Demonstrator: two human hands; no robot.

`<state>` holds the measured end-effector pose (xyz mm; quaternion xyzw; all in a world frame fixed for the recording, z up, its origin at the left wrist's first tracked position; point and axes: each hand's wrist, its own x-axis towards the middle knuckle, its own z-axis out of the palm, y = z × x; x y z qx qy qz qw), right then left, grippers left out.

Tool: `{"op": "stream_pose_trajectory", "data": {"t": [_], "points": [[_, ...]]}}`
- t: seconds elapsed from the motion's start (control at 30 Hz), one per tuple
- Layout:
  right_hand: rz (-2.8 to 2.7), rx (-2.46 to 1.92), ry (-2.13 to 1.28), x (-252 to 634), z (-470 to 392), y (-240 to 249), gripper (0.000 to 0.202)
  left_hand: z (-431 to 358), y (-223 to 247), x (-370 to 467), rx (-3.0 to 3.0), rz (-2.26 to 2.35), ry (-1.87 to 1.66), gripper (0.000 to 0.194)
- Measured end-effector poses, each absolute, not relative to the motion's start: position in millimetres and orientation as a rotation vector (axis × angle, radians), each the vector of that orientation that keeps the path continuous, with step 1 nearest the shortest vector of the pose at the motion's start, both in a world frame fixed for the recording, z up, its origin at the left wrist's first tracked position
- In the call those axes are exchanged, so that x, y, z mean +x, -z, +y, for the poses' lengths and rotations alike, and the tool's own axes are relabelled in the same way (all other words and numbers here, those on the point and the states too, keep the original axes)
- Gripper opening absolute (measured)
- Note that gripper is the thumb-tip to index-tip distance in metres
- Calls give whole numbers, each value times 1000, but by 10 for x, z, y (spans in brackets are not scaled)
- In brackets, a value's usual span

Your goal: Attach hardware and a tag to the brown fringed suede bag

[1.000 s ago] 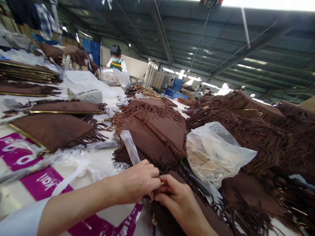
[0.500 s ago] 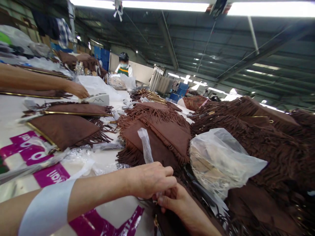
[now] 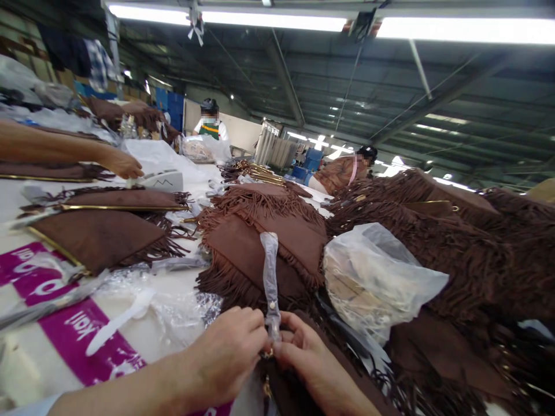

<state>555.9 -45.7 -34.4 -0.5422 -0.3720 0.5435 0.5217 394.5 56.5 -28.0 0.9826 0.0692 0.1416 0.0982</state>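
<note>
The plastic-wrapped strap [image 3: 270,266] has swung upright above the dark-brown bag [image 3: 288,390], exposing its small stud [image 3: 272,305] to you, your left hand [image 3: 236,349] and right hand [image 3: 310,361] pinching its lower end, fingertips closed.

Bright tube lights [image 3: 277,21], dark roof [image 3: 321,75]

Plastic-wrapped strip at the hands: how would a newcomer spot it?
Find the central pile of fringed brown pieces. At its near side, the left hand and right hand meet at the foot of the plastic-wrapped strip. It looks narrow and pale against the brown, unlike the wide, bulging plastic bag to its right.
</note>
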Motion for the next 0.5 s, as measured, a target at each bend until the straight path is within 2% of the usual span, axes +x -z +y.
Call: {"op": "stream_pose_trajectory", "data": {"t": [0.13, 0.3, 0.43, 0.5], "points": [[-865, -1314, -1293, 5577, -443, 392, 48, 547, 550, 4035, 2949, 122, -561, 12], [-848, -1316, -1314, 5563, -444, 386, 48, 622, 569, 4077, 2878, -59, -746, 15], [-1005, -1383, -1273, 5619, -471, 331, 45, 692, 490, 4021, 2680, 148, -735, 15], [-1130, -1517, -1201, 5657, -501, 313, 35, 715, 447, 3973, 2509, 297, -716, 13]]}}
